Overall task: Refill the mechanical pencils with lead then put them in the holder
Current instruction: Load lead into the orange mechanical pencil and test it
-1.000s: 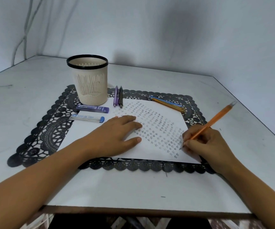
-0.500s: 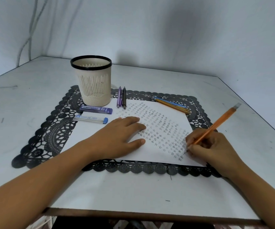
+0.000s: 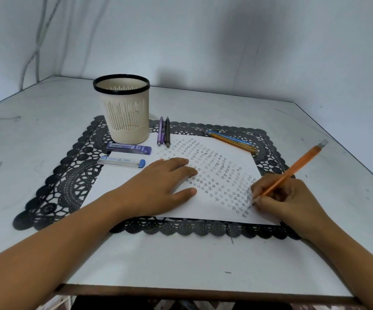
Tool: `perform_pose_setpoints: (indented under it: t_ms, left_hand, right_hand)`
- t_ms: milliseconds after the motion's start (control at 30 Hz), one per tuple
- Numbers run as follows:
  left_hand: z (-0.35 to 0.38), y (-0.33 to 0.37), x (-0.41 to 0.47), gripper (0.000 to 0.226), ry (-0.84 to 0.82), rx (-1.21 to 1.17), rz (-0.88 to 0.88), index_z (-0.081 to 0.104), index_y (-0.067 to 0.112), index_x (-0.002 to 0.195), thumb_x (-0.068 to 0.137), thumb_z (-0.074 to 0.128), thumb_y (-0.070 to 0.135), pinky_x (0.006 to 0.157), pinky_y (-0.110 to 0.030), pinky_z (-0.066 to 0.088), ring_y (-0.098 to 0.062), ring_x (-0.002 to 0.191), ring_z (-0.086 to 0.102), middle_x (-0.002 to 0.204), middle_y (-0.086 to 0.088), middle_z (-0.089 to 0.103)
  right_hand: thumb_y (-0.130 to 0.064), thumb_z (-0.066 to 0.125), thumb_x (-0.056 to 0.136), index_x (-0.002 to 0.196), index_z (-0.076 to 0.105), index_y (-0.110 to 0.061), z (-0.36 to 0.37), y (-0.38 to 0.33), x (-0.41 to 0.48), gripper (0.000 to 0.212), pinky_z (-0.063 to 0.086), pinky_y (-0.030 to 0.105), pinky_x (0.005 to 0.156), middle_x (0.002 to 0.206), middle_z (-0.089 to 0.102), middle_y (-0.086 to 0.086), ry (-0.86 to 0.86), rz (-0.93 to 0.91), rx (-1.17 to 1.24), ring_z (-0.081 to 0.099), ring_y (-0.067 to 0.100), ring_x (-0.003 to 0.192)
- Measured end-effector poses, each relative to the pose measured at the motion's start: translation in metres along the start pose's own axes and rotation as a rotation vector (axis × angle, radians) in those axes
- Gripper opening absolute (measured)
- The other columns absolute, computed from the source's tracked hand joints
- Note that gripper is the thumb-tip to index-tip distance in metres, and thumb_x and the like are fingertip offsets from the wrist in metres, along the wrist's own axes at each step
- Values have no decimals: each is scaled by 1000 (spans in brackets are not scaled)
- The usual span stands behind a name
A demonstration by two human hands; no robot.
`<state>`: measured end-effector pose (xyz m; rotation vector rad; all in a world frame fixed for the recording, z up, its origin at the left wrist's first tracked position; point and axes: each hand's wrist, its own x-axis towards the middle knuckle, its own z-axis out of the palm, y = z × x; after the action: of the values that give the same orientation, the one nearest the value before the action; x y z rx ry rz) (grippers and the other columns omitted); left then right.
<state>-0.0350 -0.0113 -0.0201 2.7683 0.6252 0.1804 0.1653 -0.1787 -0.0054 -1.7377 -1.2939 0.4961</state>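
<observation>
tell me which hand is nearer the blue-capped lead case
Left. The left hand rests on the paper beside the blue-capped lead case; the right hand grips an orange pencil across the paper, farther off.

Illumination is soft, cool and moderately dim, arriving from the front left: the holder (image 3: pixel 126 121) throws a faint shadow rightward onto the wall (image 3: pixel 203 30), which also carries a broad grey patch at upper right. Centre focus is adequate, with the marks on the paper (image 3: pixel 243 157) legible, though the far end of the orange pencil (image 3: pixel 293 168) is slightly smeared. Wide-angle distortion bows the table (image 3: pixel 35 121) edges and enlarges the forearms (image 3: pixel 46 253) at the lower corners.
</observation>
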Motion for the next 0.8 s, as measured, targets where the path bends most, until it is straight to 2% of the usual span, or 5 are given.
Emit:
perform_pose_setpoints:
  t_ms: [233, 333, 500, 667, 800]
  left_hand:
    - [0, -1, 0, 60, 10, 5, -1, 33, 39, 135, 81, 25, 64, 109, -26, 17, -13, 134, 24, 150, 9, 22]
    - [0, 0, 0, 55, 3, 5, -2, 33, 38, 135, 86, 29, 61, 109, -25, 17, -13, 134, 24, 150, 9, 21]
    - [0, 0, 0, 55, 2, 9, -3, 32, 38, 135, 86, 31, 62, 110, -26, 17, -12, 134, 23, 150, 9, 21]
    - [-1, 1, 0, 56, 0, 9, 0, 32, 38, 135, 85, 29, 65, 110, -26, 17, -12, 134, 24, 150, 9, 21]
    - [-1, 1, 0, 49, -1, 12, -3, 32, 37, 135, 90, 35, 56, 109, -25, 16, -13, 134, 23, 150, 8, 21]
  right_hand:
    - [-16, 60, 60, 64, 64, -24, 1, -3, -1, 10, 44, 20, 61, 73, 61, 14, -7, 10, -18, 52, 26, 66]
    - [-15, 60, 59, 63, 65, -23, 0, -1, -1, 10, 44, 30, 65, 73, 61, 15, 13, 10, 8, 54, 33, 70]
    - [-12, 58, 57, 60, 64, -19, 1, 3, 2, 10, 43, 36, 68, 69, 60, 14, 181, 37, 110, 52, 27, 67]
    - [-34, 62, 51, 66, 67, -20, 1, 2, 0, 21, 49, 58, 76, 73, 61, 21, 105, 28, 53, 55, 47, 76]
    - [-28, 62, 55, 66, 66, -21, 1, 3, 0, 14, 51, 51, 74, 74, 61, 20, 86, 32, 1, 57, 44, 76]
